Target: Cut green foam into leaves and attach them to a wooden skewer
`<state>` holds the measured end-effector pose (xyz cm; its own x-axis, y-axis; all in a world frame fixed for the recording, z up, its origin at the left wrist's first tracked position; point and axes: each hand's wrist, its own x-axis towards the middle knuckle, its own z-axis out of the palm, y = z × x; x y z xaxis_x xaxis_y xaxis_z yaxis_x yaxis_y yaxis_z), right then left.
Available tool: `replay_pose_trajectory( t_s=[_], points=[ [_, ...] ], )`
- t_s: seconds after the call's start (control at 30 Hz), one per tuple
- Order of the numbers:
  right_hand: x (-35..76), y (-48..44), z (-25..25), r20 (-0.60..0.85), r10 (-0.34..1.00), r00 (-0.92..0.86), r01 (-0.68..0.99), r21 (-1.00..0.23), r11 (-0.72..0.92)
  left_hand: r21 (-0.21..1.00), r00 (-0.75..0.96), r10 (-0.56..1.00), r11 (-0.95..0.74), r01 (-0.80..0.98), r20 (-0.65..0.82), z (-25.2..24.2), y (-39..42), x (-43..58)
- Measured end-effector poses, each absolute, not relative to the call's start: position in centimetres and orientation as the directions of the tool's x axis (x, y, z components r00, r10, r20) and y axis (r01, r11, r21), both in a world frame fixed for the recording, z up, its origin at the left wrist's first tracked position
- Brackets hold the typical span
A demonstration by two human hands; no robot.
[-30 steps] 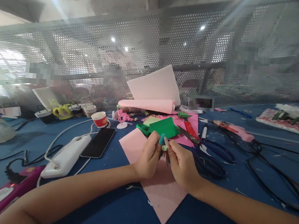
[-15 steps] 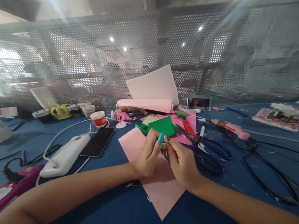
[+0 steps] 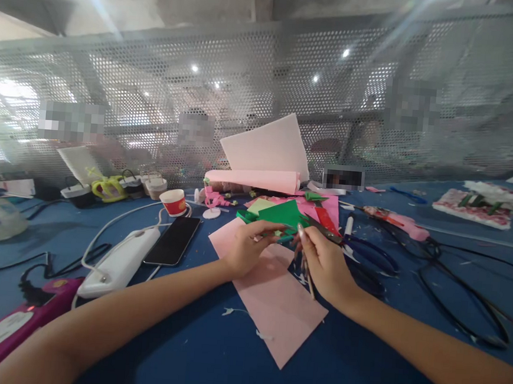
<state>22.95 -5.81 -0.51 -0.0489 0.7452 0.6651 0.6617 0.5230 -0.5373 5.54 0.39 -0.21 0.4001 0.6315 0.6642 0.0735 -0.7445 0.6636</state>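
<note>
Over a pale pink sheet [image 3: 280,312] on the blue table, both my hands are close together. My right hand [image 3: 326,265] is closed around a thin brown stick [image 3: 309,284], whose end points down toward the sheet. My left hand [image 3: 252,248] has its fingers bent toward the right fingertips; what lies between them is too small to make out. Just beyond the hands are a green sheet [image 3: 283,215], dark-handled scissors [image 3: 371,254] and bright pink sheets [image 3: 333,207].
A phone [image 3: 173,240], a white power strip [image 3: 120,261] and a paper cup [image 3: 173,202] stand left. A pink glue gun [image 3: 407,224] with black cable lies right. Behind are a pink roll [image 3: 252,180] and a perforated metal screen [image 3: 249,55].
My hands have moved slightly apart, the left one turning so its fingers reach rightward. The brown stick under my right hand now shows more clearly. The view has shifted a little.
</note>
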Motion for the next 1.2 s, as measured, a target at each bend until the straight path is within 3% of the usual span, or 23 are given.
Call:
replay_pose_trajectory(
  t_s=[0.07,0.27,0.37,0.47,0.6,0.8,0.97,1.1,1.2],
  points=[
    [23.3,-5.7,-0.5,0.674,0.737,-0.048,0.756,-0.458,0.468,0.726,0.355,0.686,-0.687,0.030,0.635,-0.4,1.0,5.4],
    [23.6,-6.7,-0.7,0.626,0.759,-0.180,0.978,0.028,0.208,0.813,0.341,0.751,-0.578,-0.075,0.565,-0.6,1.4,5.3],
    [23.5,-7.4,-0.5,0.558,0.813,-0.169,0.986,0.106,0.131,0.834,0.338,0.771,-0.545,-0.087,0.540,-0.5,1.5,5.4],
    [23.4,-7.6,-0.7,0.501,0.836,-0.225,0.974,0.130,0.184,0.842,0.342,0.777,-0.531,-0.093,0.528,-0.5,1.6,5.5],
    [23.5,-7.2,-1.2,0.438,0.860,-0.264,0.964,0.079,0.255,0.837,0.337,0.773,-0.537,-0.104,0.537,-0.5,1.8,5.5],
    [23.9,-6.9,-0.9,0.307,0.941,-0.141,0.987,-0.033,0.159,0.836,0.335,0.773,-0.541,-0.096,0.539,-0.5,1.8,5.4],
    [23.7,-7.0,-0.9,0.361,0.925,-0.116,0.974,-0.140,0.177,0.802,0.301,0.761,-0.597,-0.019,0.574,-0.6,2.1,5.4],
    [23.4,-6.8,-1.6,0.463,0.878,-0.120,0.902,-0.319,0.292,0.714,0.242,0.719,-0.689,0.124,0.651,-0.5,2.4,5.2],
    [23.5,-6.2,-2.1,0.512,0.852,-0.106,0.813,-0.449,0.371,0.722,0.229,0.728,-0.680,0.125,0.646,-0.5,2.5,5.1]
  ],
)
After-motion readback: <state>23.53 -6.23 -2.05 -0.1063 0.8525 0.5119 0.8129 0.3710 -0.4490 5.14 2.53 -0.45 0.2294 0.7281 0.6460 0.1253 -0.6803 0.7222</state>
